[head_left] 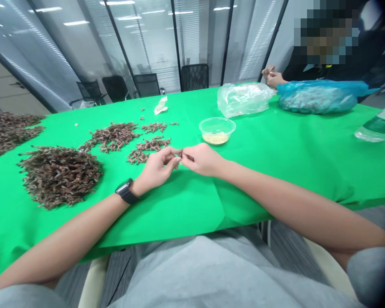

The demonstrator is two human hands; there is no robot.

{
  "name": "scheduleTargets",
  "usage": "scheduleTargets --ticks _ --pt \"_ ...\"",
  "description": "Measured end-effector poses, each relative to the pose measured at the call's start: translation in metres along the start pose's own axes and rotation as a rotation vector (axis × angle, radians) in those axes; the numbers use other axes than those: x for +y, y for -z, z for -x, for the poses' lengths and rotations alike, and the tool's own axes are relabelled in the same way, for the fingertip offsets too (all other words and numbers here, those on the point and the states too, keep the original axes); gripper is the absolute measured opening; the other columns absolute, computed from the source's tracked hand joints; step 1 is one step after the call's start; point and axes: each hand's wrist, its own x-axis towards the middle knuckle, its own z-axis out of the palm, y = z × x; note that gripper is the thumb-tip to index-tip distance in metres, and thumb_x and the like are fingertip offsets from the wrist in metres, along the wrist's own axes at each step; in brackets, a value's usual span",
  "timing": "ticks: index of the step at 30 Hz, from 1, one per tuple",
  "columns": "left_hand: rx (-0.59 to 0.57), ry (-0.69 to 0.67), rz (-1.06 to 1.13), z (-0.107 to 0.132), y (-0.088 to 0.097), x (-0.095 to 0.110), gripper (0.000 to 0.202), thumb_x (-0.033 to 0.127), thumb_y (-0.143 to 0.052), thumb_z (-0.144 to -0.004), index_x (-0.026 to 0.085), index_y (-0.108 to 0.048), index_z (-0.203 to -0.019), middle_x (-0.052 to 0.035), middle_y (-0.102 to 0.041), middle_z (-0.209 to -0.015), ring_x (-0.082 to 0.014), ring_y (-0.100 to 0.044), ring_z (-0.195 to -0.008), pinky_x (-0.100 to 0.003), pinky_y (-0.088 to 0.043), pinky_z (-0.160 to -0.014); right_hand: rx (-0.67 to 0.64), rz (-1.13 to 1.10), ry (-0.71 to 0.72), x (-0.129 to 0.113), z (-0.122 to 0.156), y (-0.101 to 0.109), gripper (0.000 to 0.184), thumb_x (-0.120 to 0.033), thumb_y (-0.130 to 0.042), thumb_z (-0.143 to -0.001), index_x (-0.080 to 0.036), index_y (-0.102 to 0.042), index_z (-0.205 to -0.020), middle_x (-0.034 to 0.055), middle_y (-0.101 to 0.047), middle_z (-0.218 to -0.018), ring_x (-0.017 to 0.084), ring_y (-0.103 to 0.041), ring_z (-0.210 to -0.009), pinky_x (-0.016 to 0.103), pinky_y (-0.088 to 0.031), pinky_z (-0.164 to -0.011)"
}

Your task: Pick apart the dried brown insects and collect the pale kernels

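Note:
Above the green table, my left hand and my right hand meet fingertip to fingertip. Between them they pinch a small dried brown plant piece, mostly hidden by the fingers. A dark watch is on my left wrist. Just beyond my left hand lie loose piles of similar dried brown pieces. A clear plastic bowl with small pale yellow grains in its bottom stands beyond my right hand.
A big heap of dried pieces lies left, with more heaps behind it. A crumpled tissue, clear bag, blue bag and bottle are farther off. Another person's hands show at the far right.

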Motion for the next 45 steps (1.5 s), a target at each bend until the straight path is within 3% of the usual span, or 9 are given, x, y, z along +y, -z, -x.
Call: scheduleTargets --ticks 6,15,21,24,29,32,35,40,45 --pt "-0.029 -0.011 -0.031 0.001 0.001 -0.001 0.031 0.046 -0.059 -0.096 0.016 -0.061 -0.106 0.0 -0.065 -0.067 -0.0114 -0.051 -0.054 -0.023 -0.037 -0.054 -0.038 0.026 -0.003 0.001 0.0 0.001 0.03 -0.027 -0.048 -0.091 -0.015 -0.059 -0.065 0.0024 -0.058 -0.059 0.011 -0.041 -0.055 0.027 -0.025 -0.059" --pt "-0.036 -0.064 -0.189 0.002 0.003 0.006 0.023 0.035 -0.054 -0.098 0.015 -0.06 -0.106 0.0001 -0.069 -0.069 -0.0123 -0.06 -0.06 -0.023 -0.045 -0.062 0.029 -0.308 -0.099 -0.002 -0.001 -0.004 0.035 -0.033 -0.05 -0.082 -0.018 -0.04 -0.052 -0.0047 -0.032 -0.051 0.007 -0.03 -0.053 0.026 -0.02 -0.053" --pt "-0.026 -0.092 -0.276 0.002 0.003 0.004 0.018 0.031 -0.053 -0.098 0.016 -0.06 -0.106 0.0 -0.073 -0.073 -0.0123 -0.062 -0.061 -0.023 -0.045 -0.063 -0.063 -0.702 -0.426 -0.002 -0.005 -0.011 0.022 -0.029 -0.05 -0.075 -0.017 -0.056 -0.058 -0.0067 -0.036 -0.044 0.007 -0.029 -0.041 0.023 -0.021 -0.043" --pt "-0.016 -0.097 -0.287 0.001 0.003 0.002 0.019 0.03 -0.055 -0.097 0.016 -0.061 -0.108 -0.0007 -0.073 -0.075 -0.0125 -0.063 -0.062 -0.023 -0.044 -0.063 -0.092 -0.864 -0.54 -0.003 -0.007 -0.015 0.019 -0.026 -0.05 -0.074 -0.018 -0.055 -0.058 -0.0085 -0.034 -0.042 0.005 -0.026 -0.037 0.021 -0.021 -0.04" --pt "0.021 0.008 -0.103 -0.001 0.001 0.001 0.03 0.04 -0.06 -0.096 0.015 -0.061 -0.113 -0.002 -0.072 -0.073 -0.0123 -0.061 -0.061 -0.023 -0.045 -0.062 -0.101 -0.782 -0.465 0.002 -0.008 -0.013 0.02 -0.026 -0.05 -0.08 -0.016 -0.059 -0.066 -0.007 -0.043 -0.048 0.006 -0.033 -0.04 0.021 -0.026 -0.041" --pt "0.034 0.08 0.049 -0.002 -0.001 0.001 0.034 0.044 -0.061 -0.095 0.015 -0.059 -0.113 -0.0021 -0.07 -0.072 -0.0096 -0.055 -0.053 -0.021 -0.041 -0.053 -0.049 -0.618 -0.334 0.008 -0.007 -0.012 0.023 -0.027 -0.051 -0.084 -0.015 -0.063 -0.068 -0.0047 -0.048 -0.053 0.007 -0.039 -0.048 0.021 -0.028 -0.046" --pt "0.028 0.15 0.194 -0.003 -0.001 0.0 0.037 0.046 -0.065 -0.093 0.016 -0.054 -0.113 -0.0014 -0.069 -0.071 -0.0077 -0.05 -0.046 -0.019 -0.036 -0.045 -0.002 -0.542 -0.291 0.01 -0.005 -0.01 0.019 -0.028 -0.054 -0.085 -0.015 -0.065 -0.076 -0.0025 -0.056 -0.061 0.008 -0.045 -0.055 0.02 -0.033 -0.049" --pt "0.041 0.184 0.396 -0.008 -0.001 -0.003 0.044 0.049 -0.073 -0.087 0.017 -0.05 -0.105 -0.0028 -0.072 -0.073 -0.0106 -0.061 -0.052 -0.021 -0.045 -0.051 -0.09 -0.662 -0.294 0.004 -0.003 -0.009 0.019 -0.03 -0.057 -0.086 -0.017 -0.066 -0.096 0.0031 -0.069 -0.084 0.013 -0.059 -0.068 0.018 -0.042 -0.045" --pt "-0.034 0.228 0.503 -0.008 0.0 0.0 0.05 0.052 -0.078 -0.082 0.017 -0.047 -0.102 -0.0059 -0.075 -0.076 -0.0155 -0.071 -0.06 -0.023 -0.051 -0.056 -0.072 -0.718 -0.342 0.007 -0.004 -0.014 0.016 -0.031 -0.058 -0.086 -0.016 -0.065 -0.087 0.0021 -0.064 -0.074 0.013 -0.059 -0.063 0.02 -0.049 -0.045"
